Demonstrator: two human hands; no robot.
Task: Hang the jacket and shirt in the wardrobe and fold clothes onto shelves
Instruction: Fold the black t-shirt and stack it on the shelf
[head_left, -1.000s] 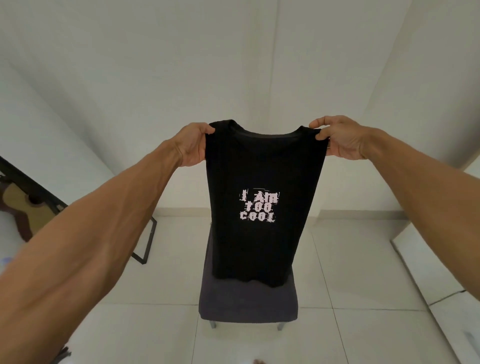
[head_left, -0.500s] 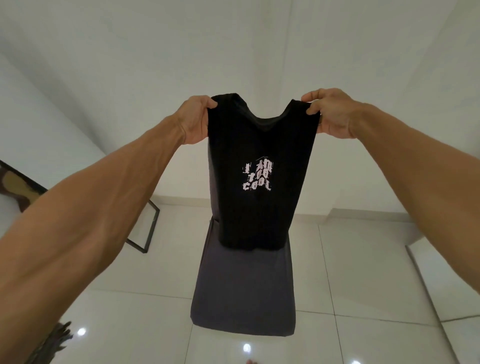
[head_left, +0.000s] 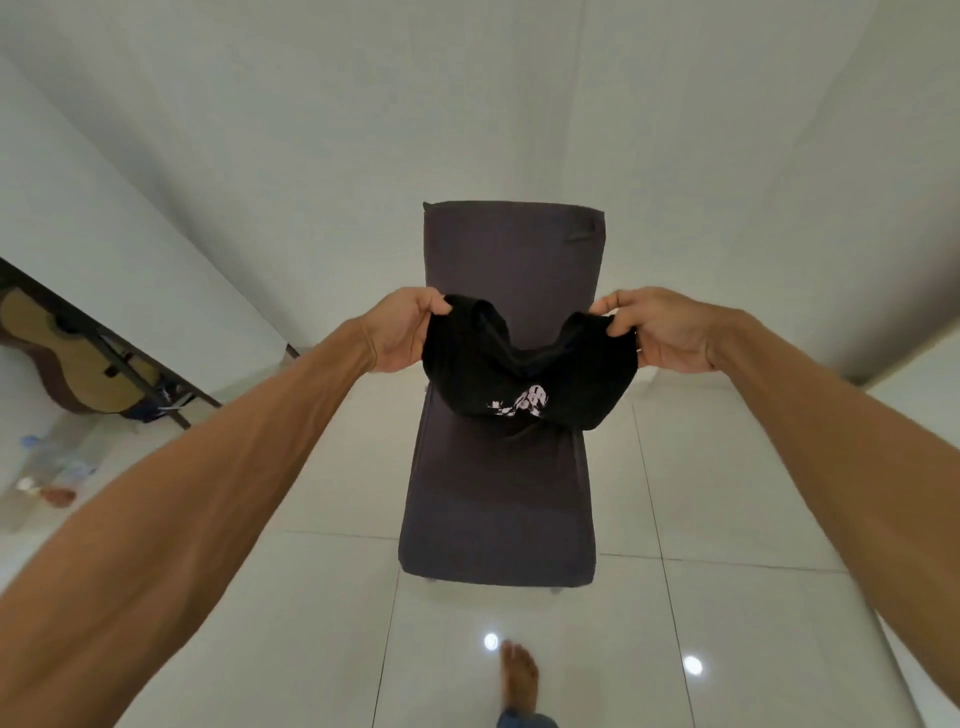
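A black T-shirt with white lettering sags between my two hands above the seat of a dark grey chair. My left hand grips its left shoulder, and my right hand grips its right shoulder. The collar dips in the middle and the shirt's lower part bunches against the chair where backrest and seat meet. Only a crumpled bit of the print shows. No wardrobe or shelves are in view.
White walls stand behind the chair, glossy white tiles all around. A guitar leans behind a black frame at the left, with plastic bottles on the floor nearby. My bare foot is on the tiles in front of the chair.
Both hands have come down with the shirt from chest height toward the chair. The shirt hung full length before; now it slumps and bunches over the seat.
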